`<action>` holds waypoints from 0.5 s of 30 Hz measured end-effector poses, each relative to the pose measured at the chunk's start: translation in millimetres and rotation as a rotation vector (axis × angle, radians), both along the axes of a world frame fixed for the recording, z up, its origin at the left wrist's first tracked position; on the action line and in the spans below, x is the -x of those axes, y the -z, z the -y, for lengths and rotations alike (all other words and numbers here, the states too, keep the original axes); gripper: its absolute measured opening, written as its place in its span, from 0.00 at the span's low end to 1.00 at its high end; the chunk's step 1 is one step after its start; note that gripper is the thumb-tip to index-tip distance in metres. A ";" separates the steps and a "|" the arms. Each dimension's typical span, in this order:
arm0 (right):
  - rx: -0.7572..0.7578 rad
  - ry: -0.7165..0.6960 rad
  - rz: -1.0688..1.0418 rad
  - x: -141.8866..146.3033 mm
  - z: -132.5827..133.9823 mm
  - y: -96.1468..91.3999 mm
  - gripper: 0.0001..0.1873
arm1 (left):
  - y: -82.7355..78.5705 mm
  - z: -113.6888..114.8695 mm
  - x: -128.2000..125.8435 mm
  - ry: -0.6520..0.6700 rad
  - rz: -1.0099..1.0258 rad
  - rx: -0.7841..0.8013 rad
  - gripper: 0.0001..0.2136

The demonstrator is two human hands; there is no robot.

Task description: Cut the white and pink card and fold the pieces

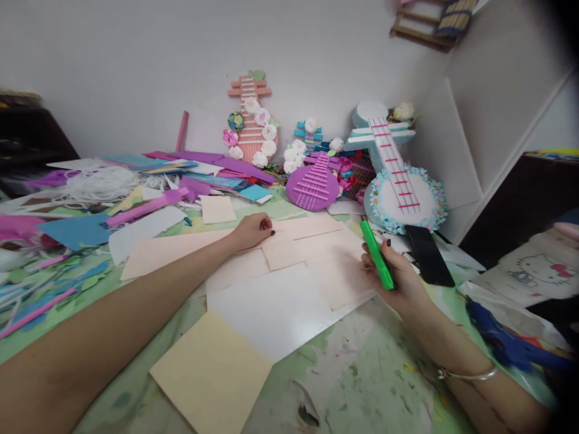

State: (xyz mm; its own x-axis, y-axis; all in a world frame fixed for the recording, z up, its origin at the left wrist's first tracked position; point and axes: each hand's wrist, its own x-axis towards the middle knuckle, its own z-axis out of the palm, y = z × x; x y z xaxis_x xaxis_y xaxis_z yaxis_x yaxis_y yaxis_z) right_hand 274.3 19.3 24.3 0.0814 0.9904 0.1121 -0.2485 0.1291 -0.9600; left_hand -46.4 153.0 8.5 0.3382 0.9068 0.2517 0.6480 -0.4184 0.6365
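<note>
My right hand [398,274] grips a green utility knife [377,255] above the right edge of a pale pink sheet [332,253]. Several straight cut lines run across this sheet. Resting on its far part, my left hand [252,231] has its fingers curled together; whether anything is between them is hidden. A white glossy area [271,307] shows at the near side of the pink sheet. Closest to me lies a square of cream board [212,374], its corner over the white area.
Paper scraps and strips [108,184] heap up on the left. Decorated paper lutes, one pink [256,150], one purple [312,187] and one white and blue [402,187], stand at the back. A black phone [429,256] and blue-handled tool [502,337] lie right.
</note>
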 end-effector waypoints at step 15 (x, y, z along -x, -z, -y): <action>0.095 -0.024 -0.049 4.9 5.2 -11.0 0.12 | 9.7 -4.7 2.3 0.002 0.128 0.008 0.09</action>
